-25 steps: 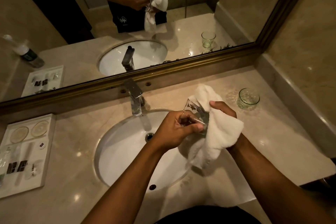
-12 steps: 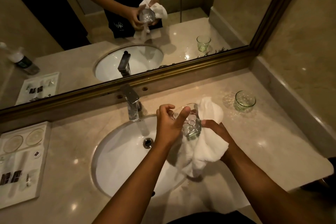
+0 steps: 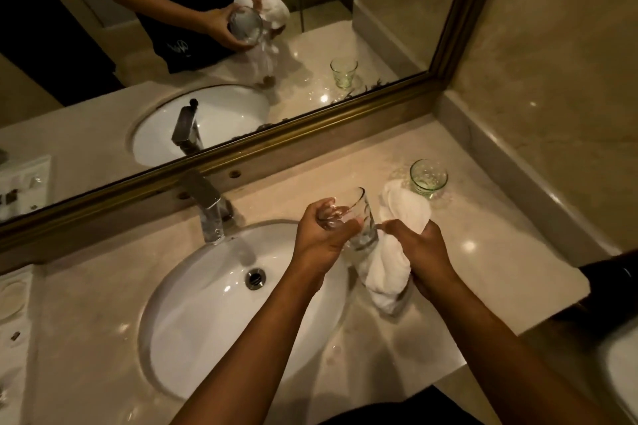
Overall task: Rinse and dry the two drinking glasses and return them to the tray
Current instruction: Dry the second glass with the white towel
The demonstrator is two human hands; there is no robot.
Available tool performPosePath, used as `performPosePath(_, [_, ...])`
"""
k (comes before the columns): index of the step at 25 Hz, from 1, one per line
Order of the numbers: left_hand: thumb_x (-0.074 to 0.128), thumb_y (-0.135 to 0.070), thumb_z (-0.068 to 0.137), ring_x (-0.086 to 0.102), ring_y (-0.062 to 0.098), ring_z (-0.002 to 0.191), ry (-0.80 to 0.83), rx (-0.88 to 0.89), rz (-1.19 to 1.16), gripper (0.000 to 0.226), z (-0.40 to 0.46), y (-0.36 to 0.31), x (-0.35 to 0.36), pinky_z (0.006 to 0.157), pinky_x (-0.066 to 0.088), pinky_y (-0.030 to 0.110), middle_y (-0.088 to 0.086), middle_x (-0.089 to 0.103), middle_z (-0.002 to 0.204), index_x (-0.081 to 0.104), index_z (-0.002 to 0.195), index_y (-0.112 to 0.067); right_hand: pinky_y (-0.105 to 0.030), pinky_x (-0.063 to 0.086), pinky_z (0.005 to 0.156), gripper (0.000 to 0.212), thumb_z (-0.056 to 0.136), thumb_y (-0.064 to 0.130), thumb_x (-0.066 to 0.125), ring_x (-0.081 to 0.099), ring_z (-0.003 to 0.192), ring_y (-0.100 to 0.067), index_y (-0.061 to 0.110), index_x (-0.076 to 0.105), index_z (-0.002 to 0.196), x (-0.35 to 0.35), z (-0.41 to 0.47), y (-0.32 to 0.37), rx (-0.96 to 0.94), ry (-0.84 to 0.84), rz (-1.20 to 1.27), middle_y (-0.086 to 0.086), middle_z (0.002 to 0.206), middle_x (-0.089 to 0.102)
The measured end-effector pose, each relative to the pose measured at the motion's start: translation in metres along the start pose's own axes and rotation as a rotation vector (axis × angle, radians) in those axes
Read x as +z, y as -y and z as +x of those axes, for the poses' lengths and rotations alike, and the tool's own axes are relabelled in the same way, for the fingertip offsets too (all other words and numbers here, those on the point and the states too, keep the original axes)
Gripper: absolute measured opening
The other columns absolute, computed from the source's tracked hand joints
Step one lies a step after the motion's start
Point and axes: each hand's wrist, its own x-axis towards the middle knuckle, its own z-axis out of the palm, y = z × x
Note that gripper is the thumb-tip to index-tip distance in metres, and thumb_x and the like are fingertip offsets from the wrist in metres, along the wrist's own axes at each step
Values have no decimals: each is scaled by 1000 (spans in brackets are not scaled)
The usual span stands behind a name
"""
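No legible text anywhere.

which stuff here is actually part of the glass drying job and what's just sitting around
In the job: the glass held in the left hand; the white towel gripped by the right hand; the second glass standing on the counter; the tray.

Lying about: faucet; sink; mirror.

Tray (image 3: 13,290) was mostly chopped off by the left edge, its small items too blurry to identify; towel (image 3: 390,272) hid the right palm.
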Motion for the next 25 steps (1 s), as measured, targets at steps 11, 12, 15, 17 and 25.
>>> performPosePath(11, [94,-20,59,59,20,120,101,152,554,97,95,41,55,102,52,37,3,56,133,34,135,-29,-35,60,75,44,77,27,72,73,97,-33,0,70,112,-96,33,-12,181,-69,248,-23,107,74])
performPosePath(12, [94,-17,61,60,20,119,85,142,565,96,105,46,62,100,52,35,3,57,130,34,134,-28,-37,59,78,44,76,27,71,72,98,-34,-1,71,109,-101,38,-15,201,-68,249,-23,107,74])
performPosePath(15, [94,-17,61,62,19,116,45,120,571,94,127,58,79,97,53,33,1,59,127,34,133,-26,-31,58,72,45,73,27,71,73,92,-30,-4,72,106,-116,53,-18,235,-55,247,-19,102,75])
performPosePath(17, [93,-18,60,63,19,116,25,111,553,93,136,65,86,98,54,36,2,60,127,35,132,-25,-31,58,72,50,70,29,74,73,94,-33,-5,71,106,-124,62,-20,250,-44,246,-22,104,74])
performPosePath(25, [93,-19,59,63,18,115,21,104,567,90,150,79,94,99,55,39,-1,60,126,37,129,-26,-49,53,95,44,68,32,78,69,104,-40,1,75,98,-141,82,-34,330,-48,362,-22,104,73])
